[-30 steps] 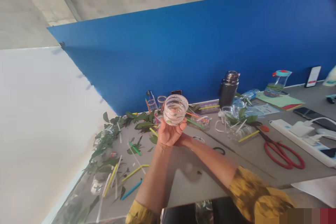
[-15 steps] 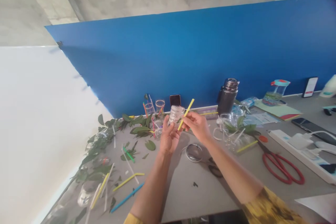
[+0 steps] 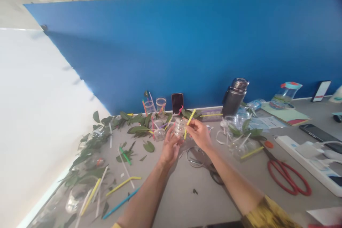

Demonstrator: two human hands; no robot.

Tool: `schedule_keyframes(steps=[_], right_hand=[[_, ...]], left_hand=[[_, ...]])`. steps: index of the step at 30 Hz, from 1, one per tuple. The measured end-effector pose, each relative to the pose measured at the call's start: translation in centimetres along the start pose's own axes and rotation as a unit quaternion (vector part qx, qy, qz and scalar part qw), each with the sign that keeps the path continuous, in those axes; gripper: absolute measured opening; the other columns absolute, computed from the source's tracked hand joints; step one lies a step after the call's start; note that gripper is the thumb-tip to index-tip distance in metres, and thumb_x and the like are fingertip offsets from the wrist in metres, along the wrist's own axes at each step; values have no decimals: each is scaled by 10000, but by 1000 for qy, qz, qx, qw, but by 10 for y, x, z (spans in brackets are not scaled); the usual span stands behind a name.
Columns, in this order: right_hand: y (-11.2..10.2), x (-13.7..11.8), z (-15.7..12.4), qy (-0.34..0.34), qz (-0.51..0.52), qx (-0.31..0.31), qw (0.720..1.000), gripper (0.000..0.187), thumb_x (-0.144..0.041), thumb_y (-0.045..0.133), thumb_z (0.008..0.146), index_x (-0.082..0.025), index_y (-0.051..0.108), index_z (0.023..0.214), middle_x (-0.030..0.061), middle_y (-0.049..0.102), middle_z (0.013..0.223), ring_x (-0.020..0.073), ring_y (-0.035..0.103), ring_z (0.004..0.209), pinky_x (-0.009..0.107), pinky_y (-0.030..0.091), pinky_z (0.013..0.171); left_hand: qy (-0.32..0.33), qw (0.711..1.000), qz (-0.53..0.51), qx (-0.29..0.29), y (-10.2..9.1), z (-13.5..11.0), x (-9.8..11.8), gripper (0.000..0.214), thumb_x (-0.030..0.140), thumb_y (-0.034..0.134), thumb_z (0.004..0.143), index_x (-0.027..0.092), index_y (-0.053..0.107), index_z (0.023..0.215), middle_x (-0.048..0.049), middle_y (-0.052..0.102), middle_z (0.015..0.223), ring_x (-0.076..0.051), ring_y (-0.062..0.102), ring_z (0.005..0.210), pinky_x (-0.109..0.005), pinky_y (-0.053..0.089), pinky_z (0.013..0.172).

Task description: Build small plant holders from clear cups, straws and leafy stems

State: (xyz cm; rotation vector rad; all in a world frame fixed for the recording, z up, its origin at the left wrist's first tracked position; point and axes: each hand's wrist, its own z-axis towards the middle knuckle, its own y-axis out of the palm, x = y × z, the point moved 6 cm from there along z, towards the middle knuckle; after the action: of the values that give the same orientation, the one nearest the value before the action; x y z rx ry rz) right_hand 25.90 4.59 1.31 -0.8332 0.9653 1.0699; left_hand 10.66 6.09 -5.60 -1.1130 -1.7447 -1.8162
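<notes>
My left hand (image 3: 169, 146) grips a small clear plastic bottle piece (image 3: 179, 127) above the grey table (image 3: 184, 199). My right hand (image 3: 199, 133) pinches a yellow straw (image 3: 189, 123) against the side of that clear piece. Both hands are together at the middle of the table, just above a pair of small scissors (image 3: 199, 158) lying flat. Leafy green twigs (image 3: 139, 124) and cut straws lie to the left of my hands.
A blue wall panel (image 3: 187, 50) backs the table. A dark flask (image 3: 234, 96), a phone (image 3: 177, 102) and small cups (image 3: 160, 104) stand at the back. Red scissors (image 3: 287, 176), a white power strip (image 3: 307, 160) and clear pieces with leaves (image 3: 242, 139) lie at the right.
One second ago my left hand held the clear piece up alone. My right hand then came in with the yellow straw, and both hands have sunk lower toward the table.
</notes>
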Motion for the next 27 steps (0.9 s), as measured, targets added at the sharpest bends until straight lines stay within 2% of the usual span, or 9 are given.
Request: schedule_keyframes(steps=[5, 9, 13, 18, 20, 24, 27], right_hand=[[-6, 17, 2, 7, -1, 31, 999, 226, -416, 688, 799, -220, 645, 903, 56, 710, 834, 227, 677, 778, 316, 556, 621], [-7, 30, 3, 16, 29, 68, 997, 281, -402, 696, 782, -220, 615, 981, 52, 719, 884, 213, 686, 771, 317, 570, 646], [-2, 39, 3, 24, 30, 75, 996, 295, -420, 679, 791, -216, 616, 994, 56, 718, 893, 219, 696, 795, 326, 577, 673], [1, 35, 1, 3, 14, 72, 997, 272, -410, 650, 812, -213, 635, 999, 58, 718, 903, 223, 693, 824, 349, 582, 754], [0, 31, -1, -8, -3, 75, 997, 245, -390, 649, 818, -207, 648, 982, 60, 722, 904, 223, 690, 828, 355, 575, 776], [0, 26, -3, -13, -23, 59, 998, 237, -367, 634, 829, -199, 673, 992, 74, 743, 940, 238, 699, 880, 370, 573, 809], [3, 25, -5, -13, -30, 48, 998, 227, -352, 630, 819, -202, 682, 982, 72, 749, 939, 243, 700, 877, 382, 579, 818]], left_hand=[[18, 999, 23, -37, 1, 14, -2, 567, 238, 954, 632, 208, 717, 1146, -53, 759, 1028, -173, 687, 897, -326, 495, 880], [30, 999, 30, -20, -6, 20, -6, 564, 258, 960, 635, 218, 717, 1142, -64, 764, 1030, -188, 701, 900, -346, 504, 899], [39, 998, 49, -5, -9, 18, -7, 573, 247, 950, 648, 224, 713, 1169, -78, 757, 1111, -216, 708, 993, -352, 518, 922], [36, 997, 72, 19, -7, 11, -5, 713, 224, 889, 708, 268, 622, 1367, -67, 765, 1068, -181, 704, 812, -343, 541, 818], [46, 998, 48, 9, -2, 9, -3, 788, 196, 859, 708, 313, 572, 1433, -57, 760, 1117, -187, 708, 847, -345, 550, 813], [58, 997, 45, -25, 5, 8, 0, 719, 208, 860, 704, 328, 629, 1374, -70, 709, 1294, -232, 694, 1035, -338, 565, 806], [79, 995, 68, 2, 3, 8, 1, 789, 138, 929, 599, 327, 666, 1318, -68, 681, 1342, -228, 686, 1041, -332, 567, 833]])
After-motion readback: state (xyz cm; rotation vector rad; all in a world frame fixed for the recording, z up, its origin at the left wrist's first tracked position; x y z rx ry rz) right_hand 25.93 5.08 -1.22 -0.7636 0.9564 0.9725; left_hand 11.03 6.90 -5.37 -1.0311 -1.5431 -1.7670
